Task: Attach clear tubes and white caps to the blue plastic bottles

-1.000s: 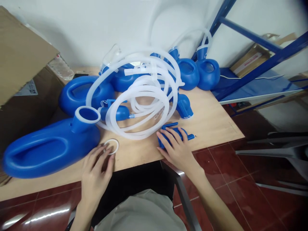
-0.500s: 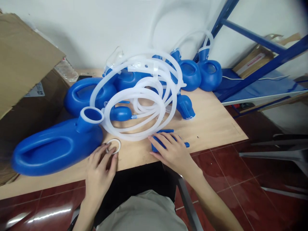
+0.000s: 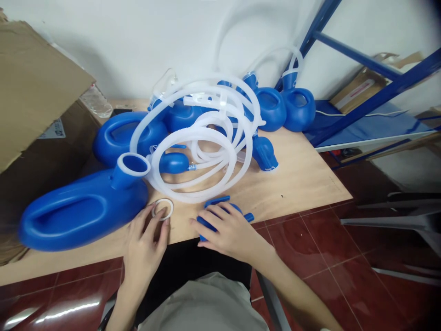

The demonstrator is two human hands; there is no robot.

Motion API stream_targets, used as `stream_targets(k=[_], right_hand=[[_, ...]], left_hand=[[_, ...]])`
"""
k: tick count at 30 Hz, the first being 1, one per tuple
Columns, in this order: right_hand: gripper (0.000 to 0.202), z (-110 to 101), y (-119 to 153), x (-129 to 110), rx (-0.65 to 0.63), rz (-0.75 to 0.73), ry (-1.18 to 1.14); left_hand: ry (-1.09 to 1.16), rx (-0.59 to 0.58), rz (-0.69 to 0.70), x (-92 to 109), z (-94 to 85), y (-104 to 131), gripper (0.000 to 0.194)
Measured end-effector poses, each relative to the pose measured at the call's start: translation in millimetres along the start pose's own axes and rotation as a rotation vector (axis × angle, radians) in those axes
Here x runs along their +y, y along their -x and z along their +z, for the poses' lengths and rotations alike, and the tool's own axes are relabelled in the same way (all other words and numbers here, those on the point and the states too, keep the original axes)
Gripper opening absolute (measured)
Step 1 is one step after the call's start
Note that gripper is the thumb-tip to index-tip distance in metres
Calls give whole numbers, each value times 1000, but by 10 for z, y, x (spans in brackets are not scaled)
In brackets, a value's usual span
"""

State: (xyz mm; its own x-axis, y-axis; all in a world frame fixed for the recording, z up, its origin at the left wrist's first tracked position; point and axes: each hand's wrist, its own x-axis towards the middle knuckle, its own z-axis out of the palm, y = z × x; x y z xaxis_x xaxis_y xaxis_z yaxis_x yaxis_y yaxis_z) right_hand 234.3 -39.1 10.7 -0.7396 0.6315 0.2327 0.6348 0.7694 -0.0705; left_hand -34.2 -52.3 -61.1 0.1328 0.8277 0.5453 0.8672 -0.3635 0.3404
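Note:
My left hand rests at the table's front edge, its fingertips pinching the near side of a thin white ring. Close beside it lies a large blue plastic urinal bottle, its uncapped neck rimmed in white. My right hand is wrapped over a blue plastic cap piece with narrow tabs sticking out. Much of that piece is hidden under the palm and fingers. Beyond both hands, coils of translucent corrugated tube are heaped on the wooden table.
More blue bottles stand at the back, some with tubes. A loose blue fitting lies right of the coils. A cardboard box borders the left side. Blue metal shelving rises at the right, and a grey chair stands below.
My right hand has slid left and toward me, bringing the blue cap piece along the table edge. The left hand stays at the white ring.

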Motion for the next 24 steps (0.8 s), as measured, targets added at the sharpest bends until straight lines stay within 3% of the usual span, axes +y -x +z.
stream_targets(k=[5, 13, 21, 24], right_hand=[[47, 166, -156, 177, 67, 40, 29], [55, 170, -136, 465, 77, 162, 129], [60, 121, 2, 479, 54, 189, 146], [64, 75, 36, 479, 35, 196, 160]], left_hand=[[-30, -12, -5, 17, -6, -11, 29], [-52, -13, -13, 36, -13, -29, 36], [-38, -11, -37, 77, 6, -61, 39], [24, -8, -31, 96, -83, -84, 41]])
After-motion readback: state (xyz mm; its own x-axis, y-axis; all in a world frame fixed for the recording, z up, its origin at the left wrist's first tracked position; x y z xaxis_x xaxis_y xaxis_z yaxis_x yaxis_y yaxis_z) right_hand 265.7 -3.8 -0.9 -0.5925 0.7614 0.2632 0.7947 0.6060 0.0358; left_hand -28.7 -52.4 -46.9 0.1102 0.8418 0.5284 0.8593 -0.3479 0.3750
